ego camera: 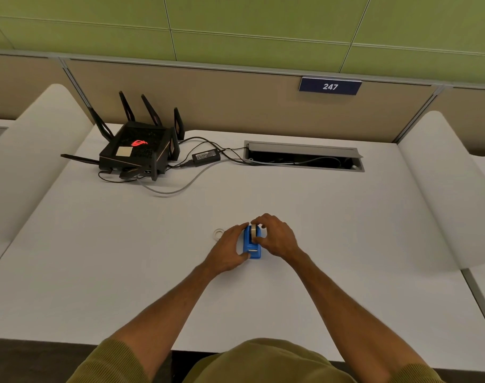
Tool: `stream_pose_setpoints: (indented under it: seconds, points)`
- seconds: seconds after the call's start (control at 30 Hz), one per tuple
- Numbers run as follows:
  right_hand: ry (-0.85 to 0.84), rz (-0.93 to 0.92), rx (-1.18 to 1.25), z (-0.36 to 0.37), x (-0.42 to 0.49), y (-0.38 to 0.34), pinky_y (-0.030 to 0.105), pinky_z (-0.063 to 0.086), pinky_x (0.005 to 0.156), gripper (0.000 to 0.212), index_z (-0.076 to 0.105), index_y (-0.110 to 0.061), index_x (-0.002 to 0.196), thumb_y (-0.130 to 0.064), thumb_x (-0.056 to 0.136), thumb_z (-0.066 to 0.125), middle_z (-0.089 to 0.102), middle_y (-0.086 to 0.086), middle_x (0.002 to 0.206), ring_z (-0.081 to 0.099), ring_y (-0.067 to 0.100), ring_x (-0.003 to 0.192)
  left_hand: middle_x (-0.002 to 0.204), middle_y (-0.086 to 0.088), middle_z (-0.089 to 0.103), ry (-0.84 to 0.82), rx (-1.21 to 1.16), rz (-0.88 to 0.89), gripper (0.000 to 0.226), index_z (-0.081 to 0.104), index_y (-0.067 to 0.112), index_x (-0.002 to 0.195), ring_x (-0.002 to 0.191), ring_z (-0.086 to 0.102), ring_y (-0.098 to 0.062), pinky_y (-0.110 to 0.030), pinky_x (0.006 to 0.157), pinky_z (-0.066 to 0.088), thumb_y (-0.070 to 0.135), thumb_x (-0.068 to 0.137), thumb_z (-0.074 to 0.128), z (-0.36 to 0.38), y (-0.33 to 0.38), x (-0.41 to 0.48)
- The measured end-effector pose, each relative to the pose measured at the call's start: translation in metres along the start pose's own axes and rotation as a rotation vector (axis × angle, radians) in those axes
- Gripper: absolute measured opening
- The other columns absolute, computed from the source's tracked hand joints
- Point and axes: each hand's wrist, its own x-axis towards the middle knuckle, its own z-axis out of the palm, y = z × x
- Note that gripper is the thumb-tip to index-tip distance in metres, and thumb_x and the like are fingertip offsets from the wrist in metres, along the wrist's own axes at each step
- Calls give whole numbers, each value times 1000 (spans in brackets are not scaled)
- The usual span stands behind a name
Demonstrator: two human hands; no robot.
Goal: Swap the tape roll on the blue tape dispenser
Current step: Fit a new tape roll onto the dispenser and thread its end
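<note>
On the white bench [346, 244], well apart from the black router [136, 150], the left hand [229, 248] grips the side of the blue tape dispenser [255, 253] near the middle. The right hand [276, 236] pinches the tape roll [253, 230] sitting in it. This roll looks light and stiff, so its rim seems the good place to hold. A spare roll [218, 234] lies just beside the left hand.

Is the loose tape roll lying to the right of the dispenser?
No: the loose roll lies on the table left of the dispenser, beside the left hand.
</note>
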Motion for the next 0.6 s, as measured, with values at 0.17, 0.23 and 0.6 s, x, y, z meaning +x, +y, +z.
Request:
stream_pose_setpoints:
  seconds: [0.17,0.23,0.6]
  points:
    - [9,12,15,3,-1,5,38,50,112,49,64,-24,144,-32,97,76,64,-5,146,60,17,131,166,0,39,4,-8,-6,84,30,19,163,155,37,-19,-36,128,32,23,93,77,0,0,0]
    - [10,14,27,4,0,4,39,50,112,49,64,-24,144,-32,97,76,64,-4,146,60,18,131,166,0,39,1,-9,-3,83,29,19,163,155,37,-19,-36,129,32,22,95,75,-1,0,0]
    - [5,-29,14,12,-7,10,38,47,114,57,57,-21,150,-42,99,72,58,-4,153,57,18,138,162,-1,46,85,-110,20,53,38,17,159,152,41,-19,-41,129,33,28,109,51,-1,9,3]
